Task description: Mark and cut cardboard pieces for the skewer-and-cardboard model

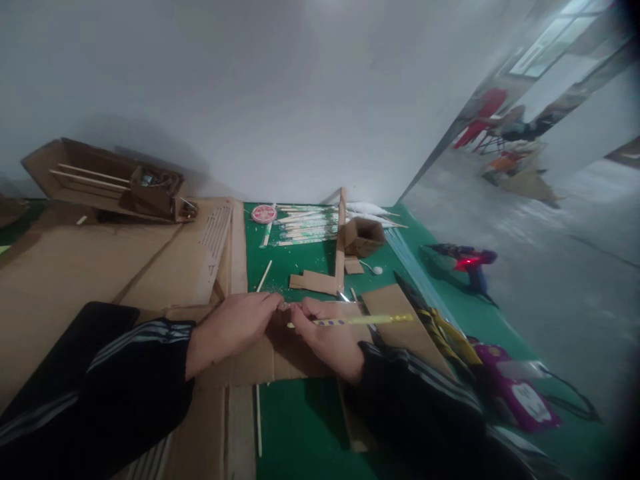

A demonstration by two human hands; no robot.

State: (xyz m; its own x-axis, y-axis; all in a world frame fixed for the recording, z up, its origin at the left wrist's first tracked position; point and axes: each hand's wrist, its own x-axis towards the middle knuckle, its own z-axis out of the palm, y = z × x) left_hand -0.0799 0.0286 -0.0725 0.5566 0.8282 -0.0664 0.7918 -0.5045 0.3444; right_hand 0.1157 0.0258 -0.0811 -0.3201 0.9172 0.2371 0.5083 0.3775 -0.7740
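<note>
My left hand [237, 330] and my right hand [323, 333] meet fingertip to fingertip over a piece of brown cardboard [300, 360] at the middle. Both hands have their fingers closed. A yellow stick-like pen [370, 320] with dark spots sticks out to the right from my right hand, which grips it. Something small and shiny lies pinched between the fingertips of both hands, too small to name. Just beyond the hands, a cut cardboard strip [315, 281] lies on the green mat [295, 427].
Wrapped wooden sticks [307, 227], a round red tin [264, 214] and a small cardboard box [365, 237] stand behind. A long cardboard box [95, 180] is at left. A glue gun [467, 260], yellow-handled tool [445, 337] and purple object [520, 390] are at right.
</note>
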